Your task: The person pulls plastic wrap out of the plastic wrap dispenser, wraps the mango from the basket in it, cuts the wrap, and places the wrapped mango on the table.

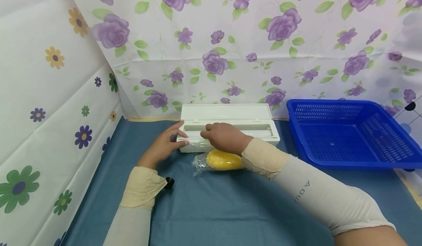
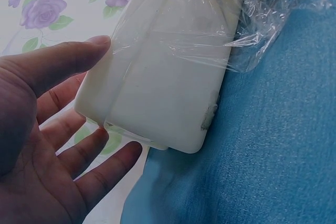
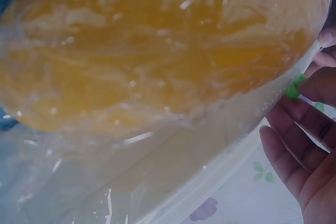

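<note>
Evidently, the right hand (image 1: 227,138) pinches a small, bright green piece (image 3: 295,86) between thumb and finger, at the edge of a long white box (image 2: 157,98); the left hand (image 1: 161,149) grasps nothing, its thumb and fingers extended loosely about the box's left end, though whether the thumb tip touches the edge I cannot tell; the box is smooth, hard-looking and plastic-like, with rounded corners and one small roughened patch low on its wall; its flat rectangular lid (image 1: 225,111) stands raised at the back, above a narrow trough.

Thin clear film (image 2: 210,45), glossy and creased, drapes over the front of the box; just before it lies a plump, rounded yellow item (image 1: 225,160) wrapped in the same sort of film, crumpled into a tuft at the left end; beneath is a finely woven blue cloth (image 1: 211,209); to the right sits a blue basket (image 1: 359,164), its walls pierced by a regular mesh; behind hangs a softly creased white sheet (image 1: 250,77) printed with purple roses.
</note>
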### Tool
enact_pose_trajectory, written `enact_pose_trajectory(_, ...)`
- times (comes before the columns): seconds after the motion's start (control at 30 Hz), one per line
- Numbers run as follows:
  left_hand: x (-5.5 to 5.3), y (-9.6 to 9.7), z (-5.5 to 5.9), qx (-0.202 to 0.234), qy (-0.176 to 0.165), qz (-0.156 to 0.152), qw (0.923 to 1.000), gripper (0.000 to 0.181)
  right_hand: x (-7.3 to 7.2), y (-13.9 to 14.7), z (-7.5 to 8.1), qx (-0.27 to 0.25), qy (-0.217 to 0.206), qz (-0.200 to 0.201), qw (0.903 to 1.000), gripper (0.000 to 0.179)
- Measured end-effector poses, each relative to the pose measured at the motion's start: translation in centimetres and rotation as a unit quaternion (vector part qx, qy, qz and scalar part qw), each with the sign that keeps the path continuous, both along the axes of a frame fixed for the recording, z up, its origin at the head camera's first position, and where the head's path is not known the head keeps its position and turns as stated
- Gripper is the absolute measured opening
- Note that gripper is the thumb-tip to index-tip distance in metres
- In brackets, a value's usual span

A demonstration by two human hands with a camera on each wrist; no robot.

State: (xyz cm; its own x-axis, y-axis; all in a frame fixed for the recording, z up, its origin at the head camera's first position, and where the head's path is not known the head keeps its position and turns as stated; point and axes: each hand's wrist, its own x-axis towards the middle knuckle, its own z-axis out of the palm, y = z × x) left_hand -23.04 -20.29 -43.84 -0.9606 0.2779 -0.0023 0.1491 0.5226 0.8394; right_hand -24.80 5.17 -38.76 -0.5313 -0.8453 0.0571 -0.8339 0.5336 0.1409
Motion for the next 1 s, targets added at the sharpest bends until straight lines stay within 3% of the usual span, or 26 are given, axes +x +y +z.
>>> enact_pose_trajectory(1.0, -0.05, -0.02, -0.07, 0.008, -0.007, -0.001, 0.9999, 0.023, -0.1, 0.38, -0.07, -0.006, -0.002, -0.007, 1.0, 0.013)
